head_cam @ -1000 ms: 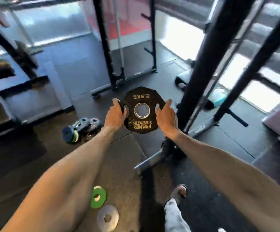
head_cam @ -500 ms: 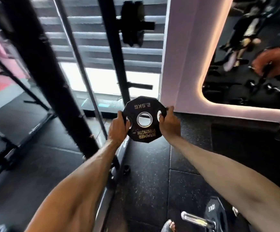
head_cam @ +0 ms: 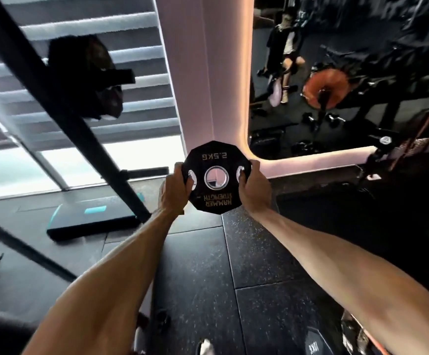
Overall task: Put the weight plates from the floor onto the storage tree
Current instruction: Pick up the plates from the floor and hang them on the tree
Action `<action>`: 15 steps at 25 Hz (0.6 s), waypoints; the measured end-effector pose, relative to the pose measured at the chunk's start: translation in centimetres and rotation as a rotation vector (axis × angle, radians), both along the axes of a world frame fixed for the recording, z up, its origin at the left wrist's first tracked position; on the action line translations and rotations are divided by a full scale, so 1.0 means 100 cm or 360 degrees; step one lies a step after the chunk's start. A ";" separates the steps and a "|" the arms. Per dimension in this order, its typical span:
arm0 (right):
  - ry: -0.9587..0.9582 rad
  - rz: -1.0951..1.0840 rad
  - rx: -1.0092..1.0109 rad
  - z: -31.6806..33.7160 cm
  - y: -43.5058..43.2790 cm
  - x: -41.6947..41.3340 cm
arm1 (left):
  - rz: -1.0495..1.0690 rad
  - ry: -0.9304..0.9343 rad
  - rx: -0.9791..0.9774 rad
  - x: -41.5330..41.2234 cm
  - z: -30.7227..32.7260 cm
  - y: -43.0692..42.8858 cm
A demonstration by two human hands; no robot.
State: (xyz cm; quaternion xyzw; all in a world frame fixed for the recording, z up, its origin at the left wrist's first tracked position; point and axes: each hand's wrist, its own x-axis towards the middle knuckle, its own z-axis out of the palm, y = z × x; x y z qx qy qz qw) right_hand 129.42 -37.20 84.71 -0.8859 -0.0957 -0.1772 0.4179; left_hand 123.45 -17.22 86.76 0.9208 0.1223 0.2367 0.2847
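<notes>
Both hands, left (head_cam: 174, 192) and right (head_cam: 254, 192), grip one plate (head_cam: 216, 179) in midair, not yet racked; no tree clearly visible.

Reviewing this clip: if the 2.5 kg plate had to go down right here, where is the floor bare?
Bare mat lies straight below the 2.5 kg plate, between the forearms. Left is crowded: the step platform and rack post. Bottom right a 10 kg plate takes the corner.
</notes>
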 end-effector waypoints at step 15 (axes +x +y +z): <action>-0.0124 -0.0257 0.0298 0.052 0.097 0.249 | -0.0145 -0.0328 0.0301 0.259 0.075 0.089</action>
